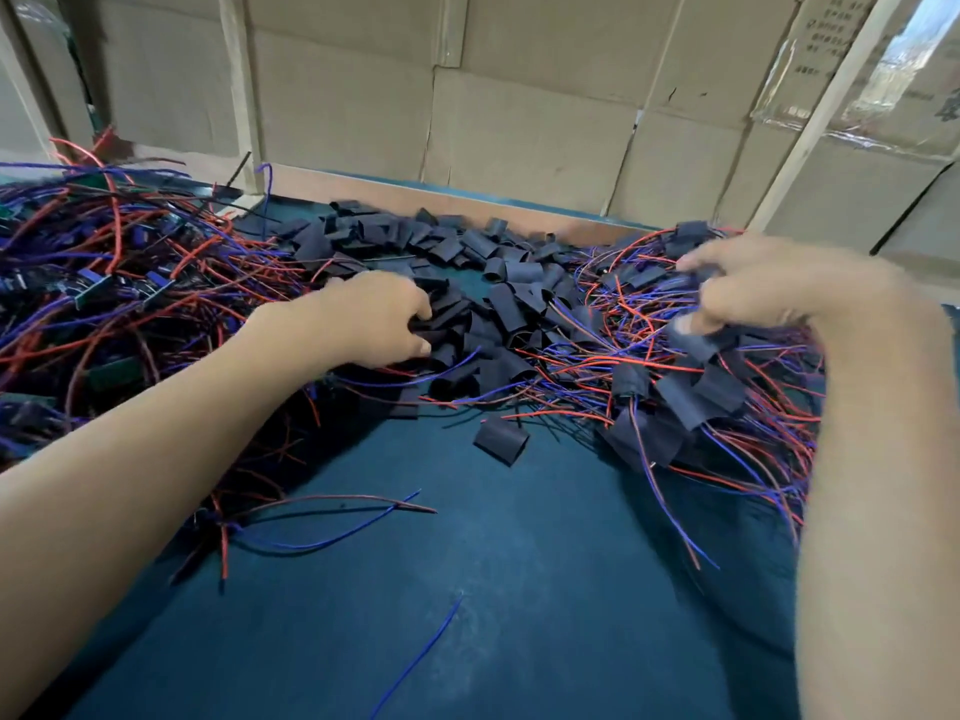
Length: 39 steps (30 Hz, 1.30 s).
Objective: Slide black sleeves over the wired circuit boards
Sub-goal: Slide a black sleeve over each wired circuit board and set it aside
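The table [519, 589] was covered in dark teal cloth, with cardboard boxes [519, 96] stacked as a wall behind it. Its near part held only a stray blue wire [415, 662], which left working room in front of the person. Past that lay a single black sleeve [501, 440], apart from the rest.

The stock seemed sorted by stage: bare wired circuit boards [93, 293] heaped at the left, a pile of loose sleeves [467, 283] in the middle and far, and sleeved boards [675, 397] with red and blue leads at the right, so each hand had its own supply within reach.

The left hand [374, 319] reached forward from the near left, palm down, its fingers curled onto the edge of the sleeve pile, probably pinching one sleeve. The right hand [753, 288] hung over the right heap, knuckles up, its fingers bent around something dark; motion blur made it hard to say whether that was a sleeved board or only a sleeve.
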{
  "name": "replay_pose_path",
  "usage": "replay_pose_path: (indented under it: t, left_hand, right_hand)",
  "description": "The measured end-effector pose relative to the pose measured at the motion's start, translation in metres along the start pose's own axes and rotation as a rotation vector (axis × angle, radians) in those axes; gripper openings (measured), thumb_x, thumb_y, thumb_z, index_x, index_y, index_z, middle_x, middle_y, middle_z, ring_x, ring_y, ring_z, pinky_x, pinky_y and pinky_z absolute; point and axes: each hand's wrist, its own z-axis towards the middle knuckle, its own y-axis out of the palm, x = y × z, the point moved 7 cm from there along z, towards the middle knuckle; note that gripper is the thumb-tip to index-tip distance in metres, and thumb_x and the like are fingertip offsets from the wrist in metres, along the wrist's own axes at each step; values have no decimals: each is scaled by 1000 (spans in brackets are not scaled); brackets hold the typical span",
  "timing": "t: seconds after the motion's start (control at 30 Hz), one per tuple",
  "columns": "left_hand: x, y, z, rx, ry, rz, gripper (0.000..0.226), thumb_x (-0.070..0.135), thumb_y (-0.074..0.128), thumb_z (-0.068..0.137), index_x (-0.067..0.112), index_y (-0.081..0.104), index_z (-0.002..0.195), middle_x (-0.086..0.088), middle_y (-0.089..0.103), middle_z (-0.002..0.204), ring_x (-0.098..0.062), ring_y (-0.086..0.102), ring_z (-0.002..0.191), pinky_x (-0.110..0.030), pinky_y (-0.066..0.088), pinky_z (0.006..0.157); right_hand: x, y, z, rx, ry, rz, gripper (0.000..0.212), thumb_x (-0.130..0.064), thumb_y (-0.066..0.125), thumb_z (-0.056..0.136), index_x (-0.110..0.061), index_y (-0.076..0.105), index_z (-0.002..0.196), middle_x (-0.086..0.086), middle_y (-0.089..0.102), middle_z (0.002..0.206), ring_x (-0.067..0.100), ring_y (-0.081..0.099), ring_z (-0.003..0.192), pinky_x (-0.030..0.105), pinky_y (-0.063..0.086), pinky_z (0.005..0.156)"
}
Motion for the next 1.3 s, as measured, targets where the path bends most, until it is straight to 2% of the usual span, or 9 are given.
replay_pose_path:
  t: [0.27,0.4,0.47,0.67,0.77,0.9,1.07,1.2,1.3]
  left_hand:
    - [7,-10,-2,-48,86,-181,37,33,59,98,26,58,134,8,59,111,-15,51,96,-24,36,83]
    - [11,-12,-3,56,89,-45,10,22,57,95,23,64,87,-7,67,96,-24,52,80,-28,38,73]
    - [10,-10,-5,55,99,4,3,20,61,91,18,62,90,-9,69,103,-26,57,88,-31,43,76]
    - [-7,-17,-8,52,107,-86,11,24,74,84,23,70,94,7,69,95,-19,63,94,-32,51,84]
    - [-7,-9,-2,-6,76,-54,12,20,69,88,20,72,99,4,67,97,-21,63,97,-33,51,84]
    - [-17,-9,3,11,52,-85,5,26,77,84,25,72,85,11,69,85,-15,64,88,-28,46,73]
    - [-21,-33,-8,160,59,-170,24,48,77,80,32,63,92,9,70,93,-16,63,94,-32,50,86]
    - [-5,-67,-27,353,132,-388,26,52,62,91,47,67,116,6,70,86,-10,65,84,-28,47,80]
    - [10,-80,-46,380,142,-620,26,47,54,94,28,72,94,-9,67,76,-20,67,67,-40,59,82]
  right_hand:
    - [-112,39,-12,-142,-420,52,55,-54,77,81,-37,60,130,-15,63,120,10,59,107,34,45,97]
    - [-170,79,-29,-269,-615,319,29,-29,80,86,-13,67,105,3,74,93,10,69,79,36,59,76]
    - [-186,104,-39,-409,-664,255,21,-22,82,84,-11,68,95,8,75,83,19,72,77,39,62,74]
    - [-212,133,-70,-391,-817,116,23,-53,82,77,-32,74,81,-25,65,64,-10,58,61,7,39,48]
    - [-228,131,-74,-288,-856,195,23,-51,78,83,-28,73,85,-17,68,70,-2,62,71,14,50,59]
    - [-237,139,-78,37,-858,27,49,-35,67,93,-6,54,130,17,64,113,38,62,103,45,55,85]
    - [-235,145,-68,-6,-851,109,73,-45,65,93,-7,38,150,22,52,135,40,53,124,35,45,100]
    - [-228,143,-56,-77,-857,189,32,-19,59,93,-19,66,124,7,57,107,29,57,106,30,47,94]
    - [-230,140,-61,-49,-852,255,8,-27,63,93,-24,67,99,-1,50,100,23,55,97,40,49,92]
